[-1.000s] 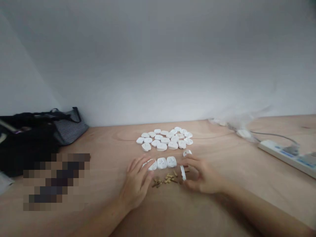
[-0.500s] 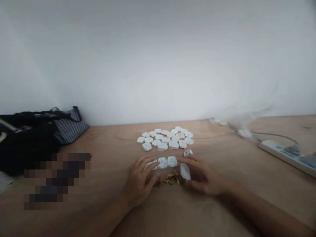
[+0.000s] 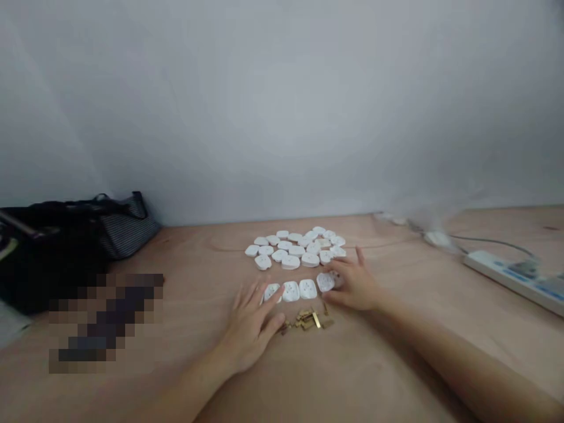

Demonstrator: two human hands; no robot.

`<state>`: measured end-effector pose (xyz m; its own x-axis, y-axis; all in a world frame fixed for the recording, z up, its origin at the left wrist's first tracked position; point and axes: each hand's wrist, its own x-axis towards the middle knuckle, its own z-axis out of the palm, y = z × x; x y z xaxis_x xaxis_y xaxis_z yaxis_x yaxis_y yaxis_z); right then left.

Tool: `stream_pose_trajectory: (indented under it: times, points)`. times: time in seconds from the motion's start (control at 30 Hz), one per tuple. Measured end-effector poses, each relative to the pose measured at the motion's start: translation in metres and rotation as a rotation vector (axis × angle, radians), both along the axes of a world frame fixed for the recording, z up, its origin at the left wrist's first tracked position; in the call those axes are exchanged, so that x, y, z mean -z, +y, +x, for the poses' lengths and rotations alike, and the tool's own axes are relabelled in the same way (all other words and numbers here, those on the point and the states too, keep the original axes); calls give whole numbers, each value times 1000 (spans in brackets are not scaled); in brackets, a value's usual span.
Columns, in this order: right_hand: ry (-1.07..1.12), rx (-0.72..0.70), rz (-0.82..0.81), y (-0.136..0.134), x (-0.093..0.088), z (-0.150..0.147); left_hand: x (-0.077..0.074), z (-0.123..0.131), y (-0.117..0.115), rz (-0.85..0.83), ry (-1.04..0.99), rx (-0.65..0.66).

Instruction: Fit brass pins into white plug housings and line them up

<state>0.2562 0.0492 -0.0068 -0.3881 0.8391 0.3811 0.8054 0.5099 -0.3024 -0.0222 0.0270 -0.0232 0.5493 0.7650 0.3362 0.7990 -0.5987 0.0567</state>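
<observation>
A row of several white plastic socket plates lies on the wooden table (image 3: 396,358), and its middle plate (image 3: 291,291) shows small round holes. My left hand (image 3: 249,329) rests with spread fingers on the row's leftmost plate (image 3: 272,292). At the row's right end, my right hand (image 3: 355,285) has its fingers and thumb around a white socket plate (image 3: 325,282). Just below the row lies a small heap of brass pins (image 3: 306,320), between my hands. Behind the row is a dense cluster of similar white plates (image 3: 293,249).
A grey striped bag (image 3: 126,232) and a black bag (image 3: 48,258) sit at the far left, with a pixelated patch (image 3: 106,323) in front. A white power strip (image 3: 506,276) with its cable lies at the right. A white wall rises behind the table.
My right hand has moved up and away from the brass pins, and the plate it held on edge now lies flat at the row's right end. My left hand has shifted slightly.
</observation>
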Motion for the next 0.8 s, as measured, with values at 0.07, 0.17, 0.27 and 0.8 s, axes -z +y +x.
stream_pose_trajectory:
  times: [0.07,0.17,0.27,0.8]
  points:
    - [-3,-13,-32,1,2,1,1,-2,0,-53,35,22]
    - [57,-14,-75,2,6,12,-2,-1,-2,-142,71,38]
    - [145,-39,-156,4,12,27,-4,0,-2,-185,86,58]
    - [474,-20,-188,2,13,41,-16,9,-2,-103,21,78]
